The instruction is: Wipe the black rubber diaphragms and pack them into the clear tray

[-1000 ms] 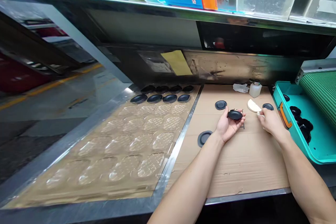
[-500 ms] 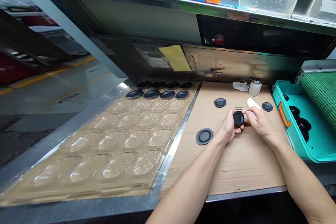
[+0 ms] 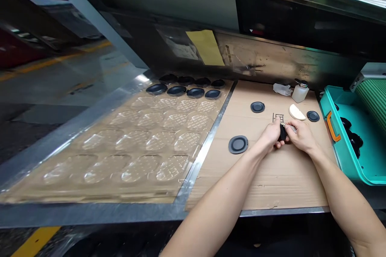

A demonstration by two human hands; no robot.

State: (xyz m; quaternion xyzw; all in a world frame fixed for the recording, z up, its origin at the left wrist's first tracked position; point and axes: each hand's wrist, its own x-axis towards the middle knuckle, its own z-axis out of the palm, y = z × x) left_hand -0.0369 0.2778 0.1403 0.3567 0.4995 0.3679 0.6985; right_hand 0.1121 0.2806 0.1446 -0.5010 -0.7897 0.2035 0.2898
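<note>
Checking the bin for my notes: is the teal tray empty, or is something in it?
Not empty: the teal tray holds a cluster of black rounded pieces on its floor.

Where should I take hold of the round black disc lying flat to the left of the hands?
The best grip is probably its outer rim, pinched from the near side, toward you. The round black disc lies flat on the cardboard and nothing touches it, so its low, round edge looks like the easiest place for fingers.
</note>
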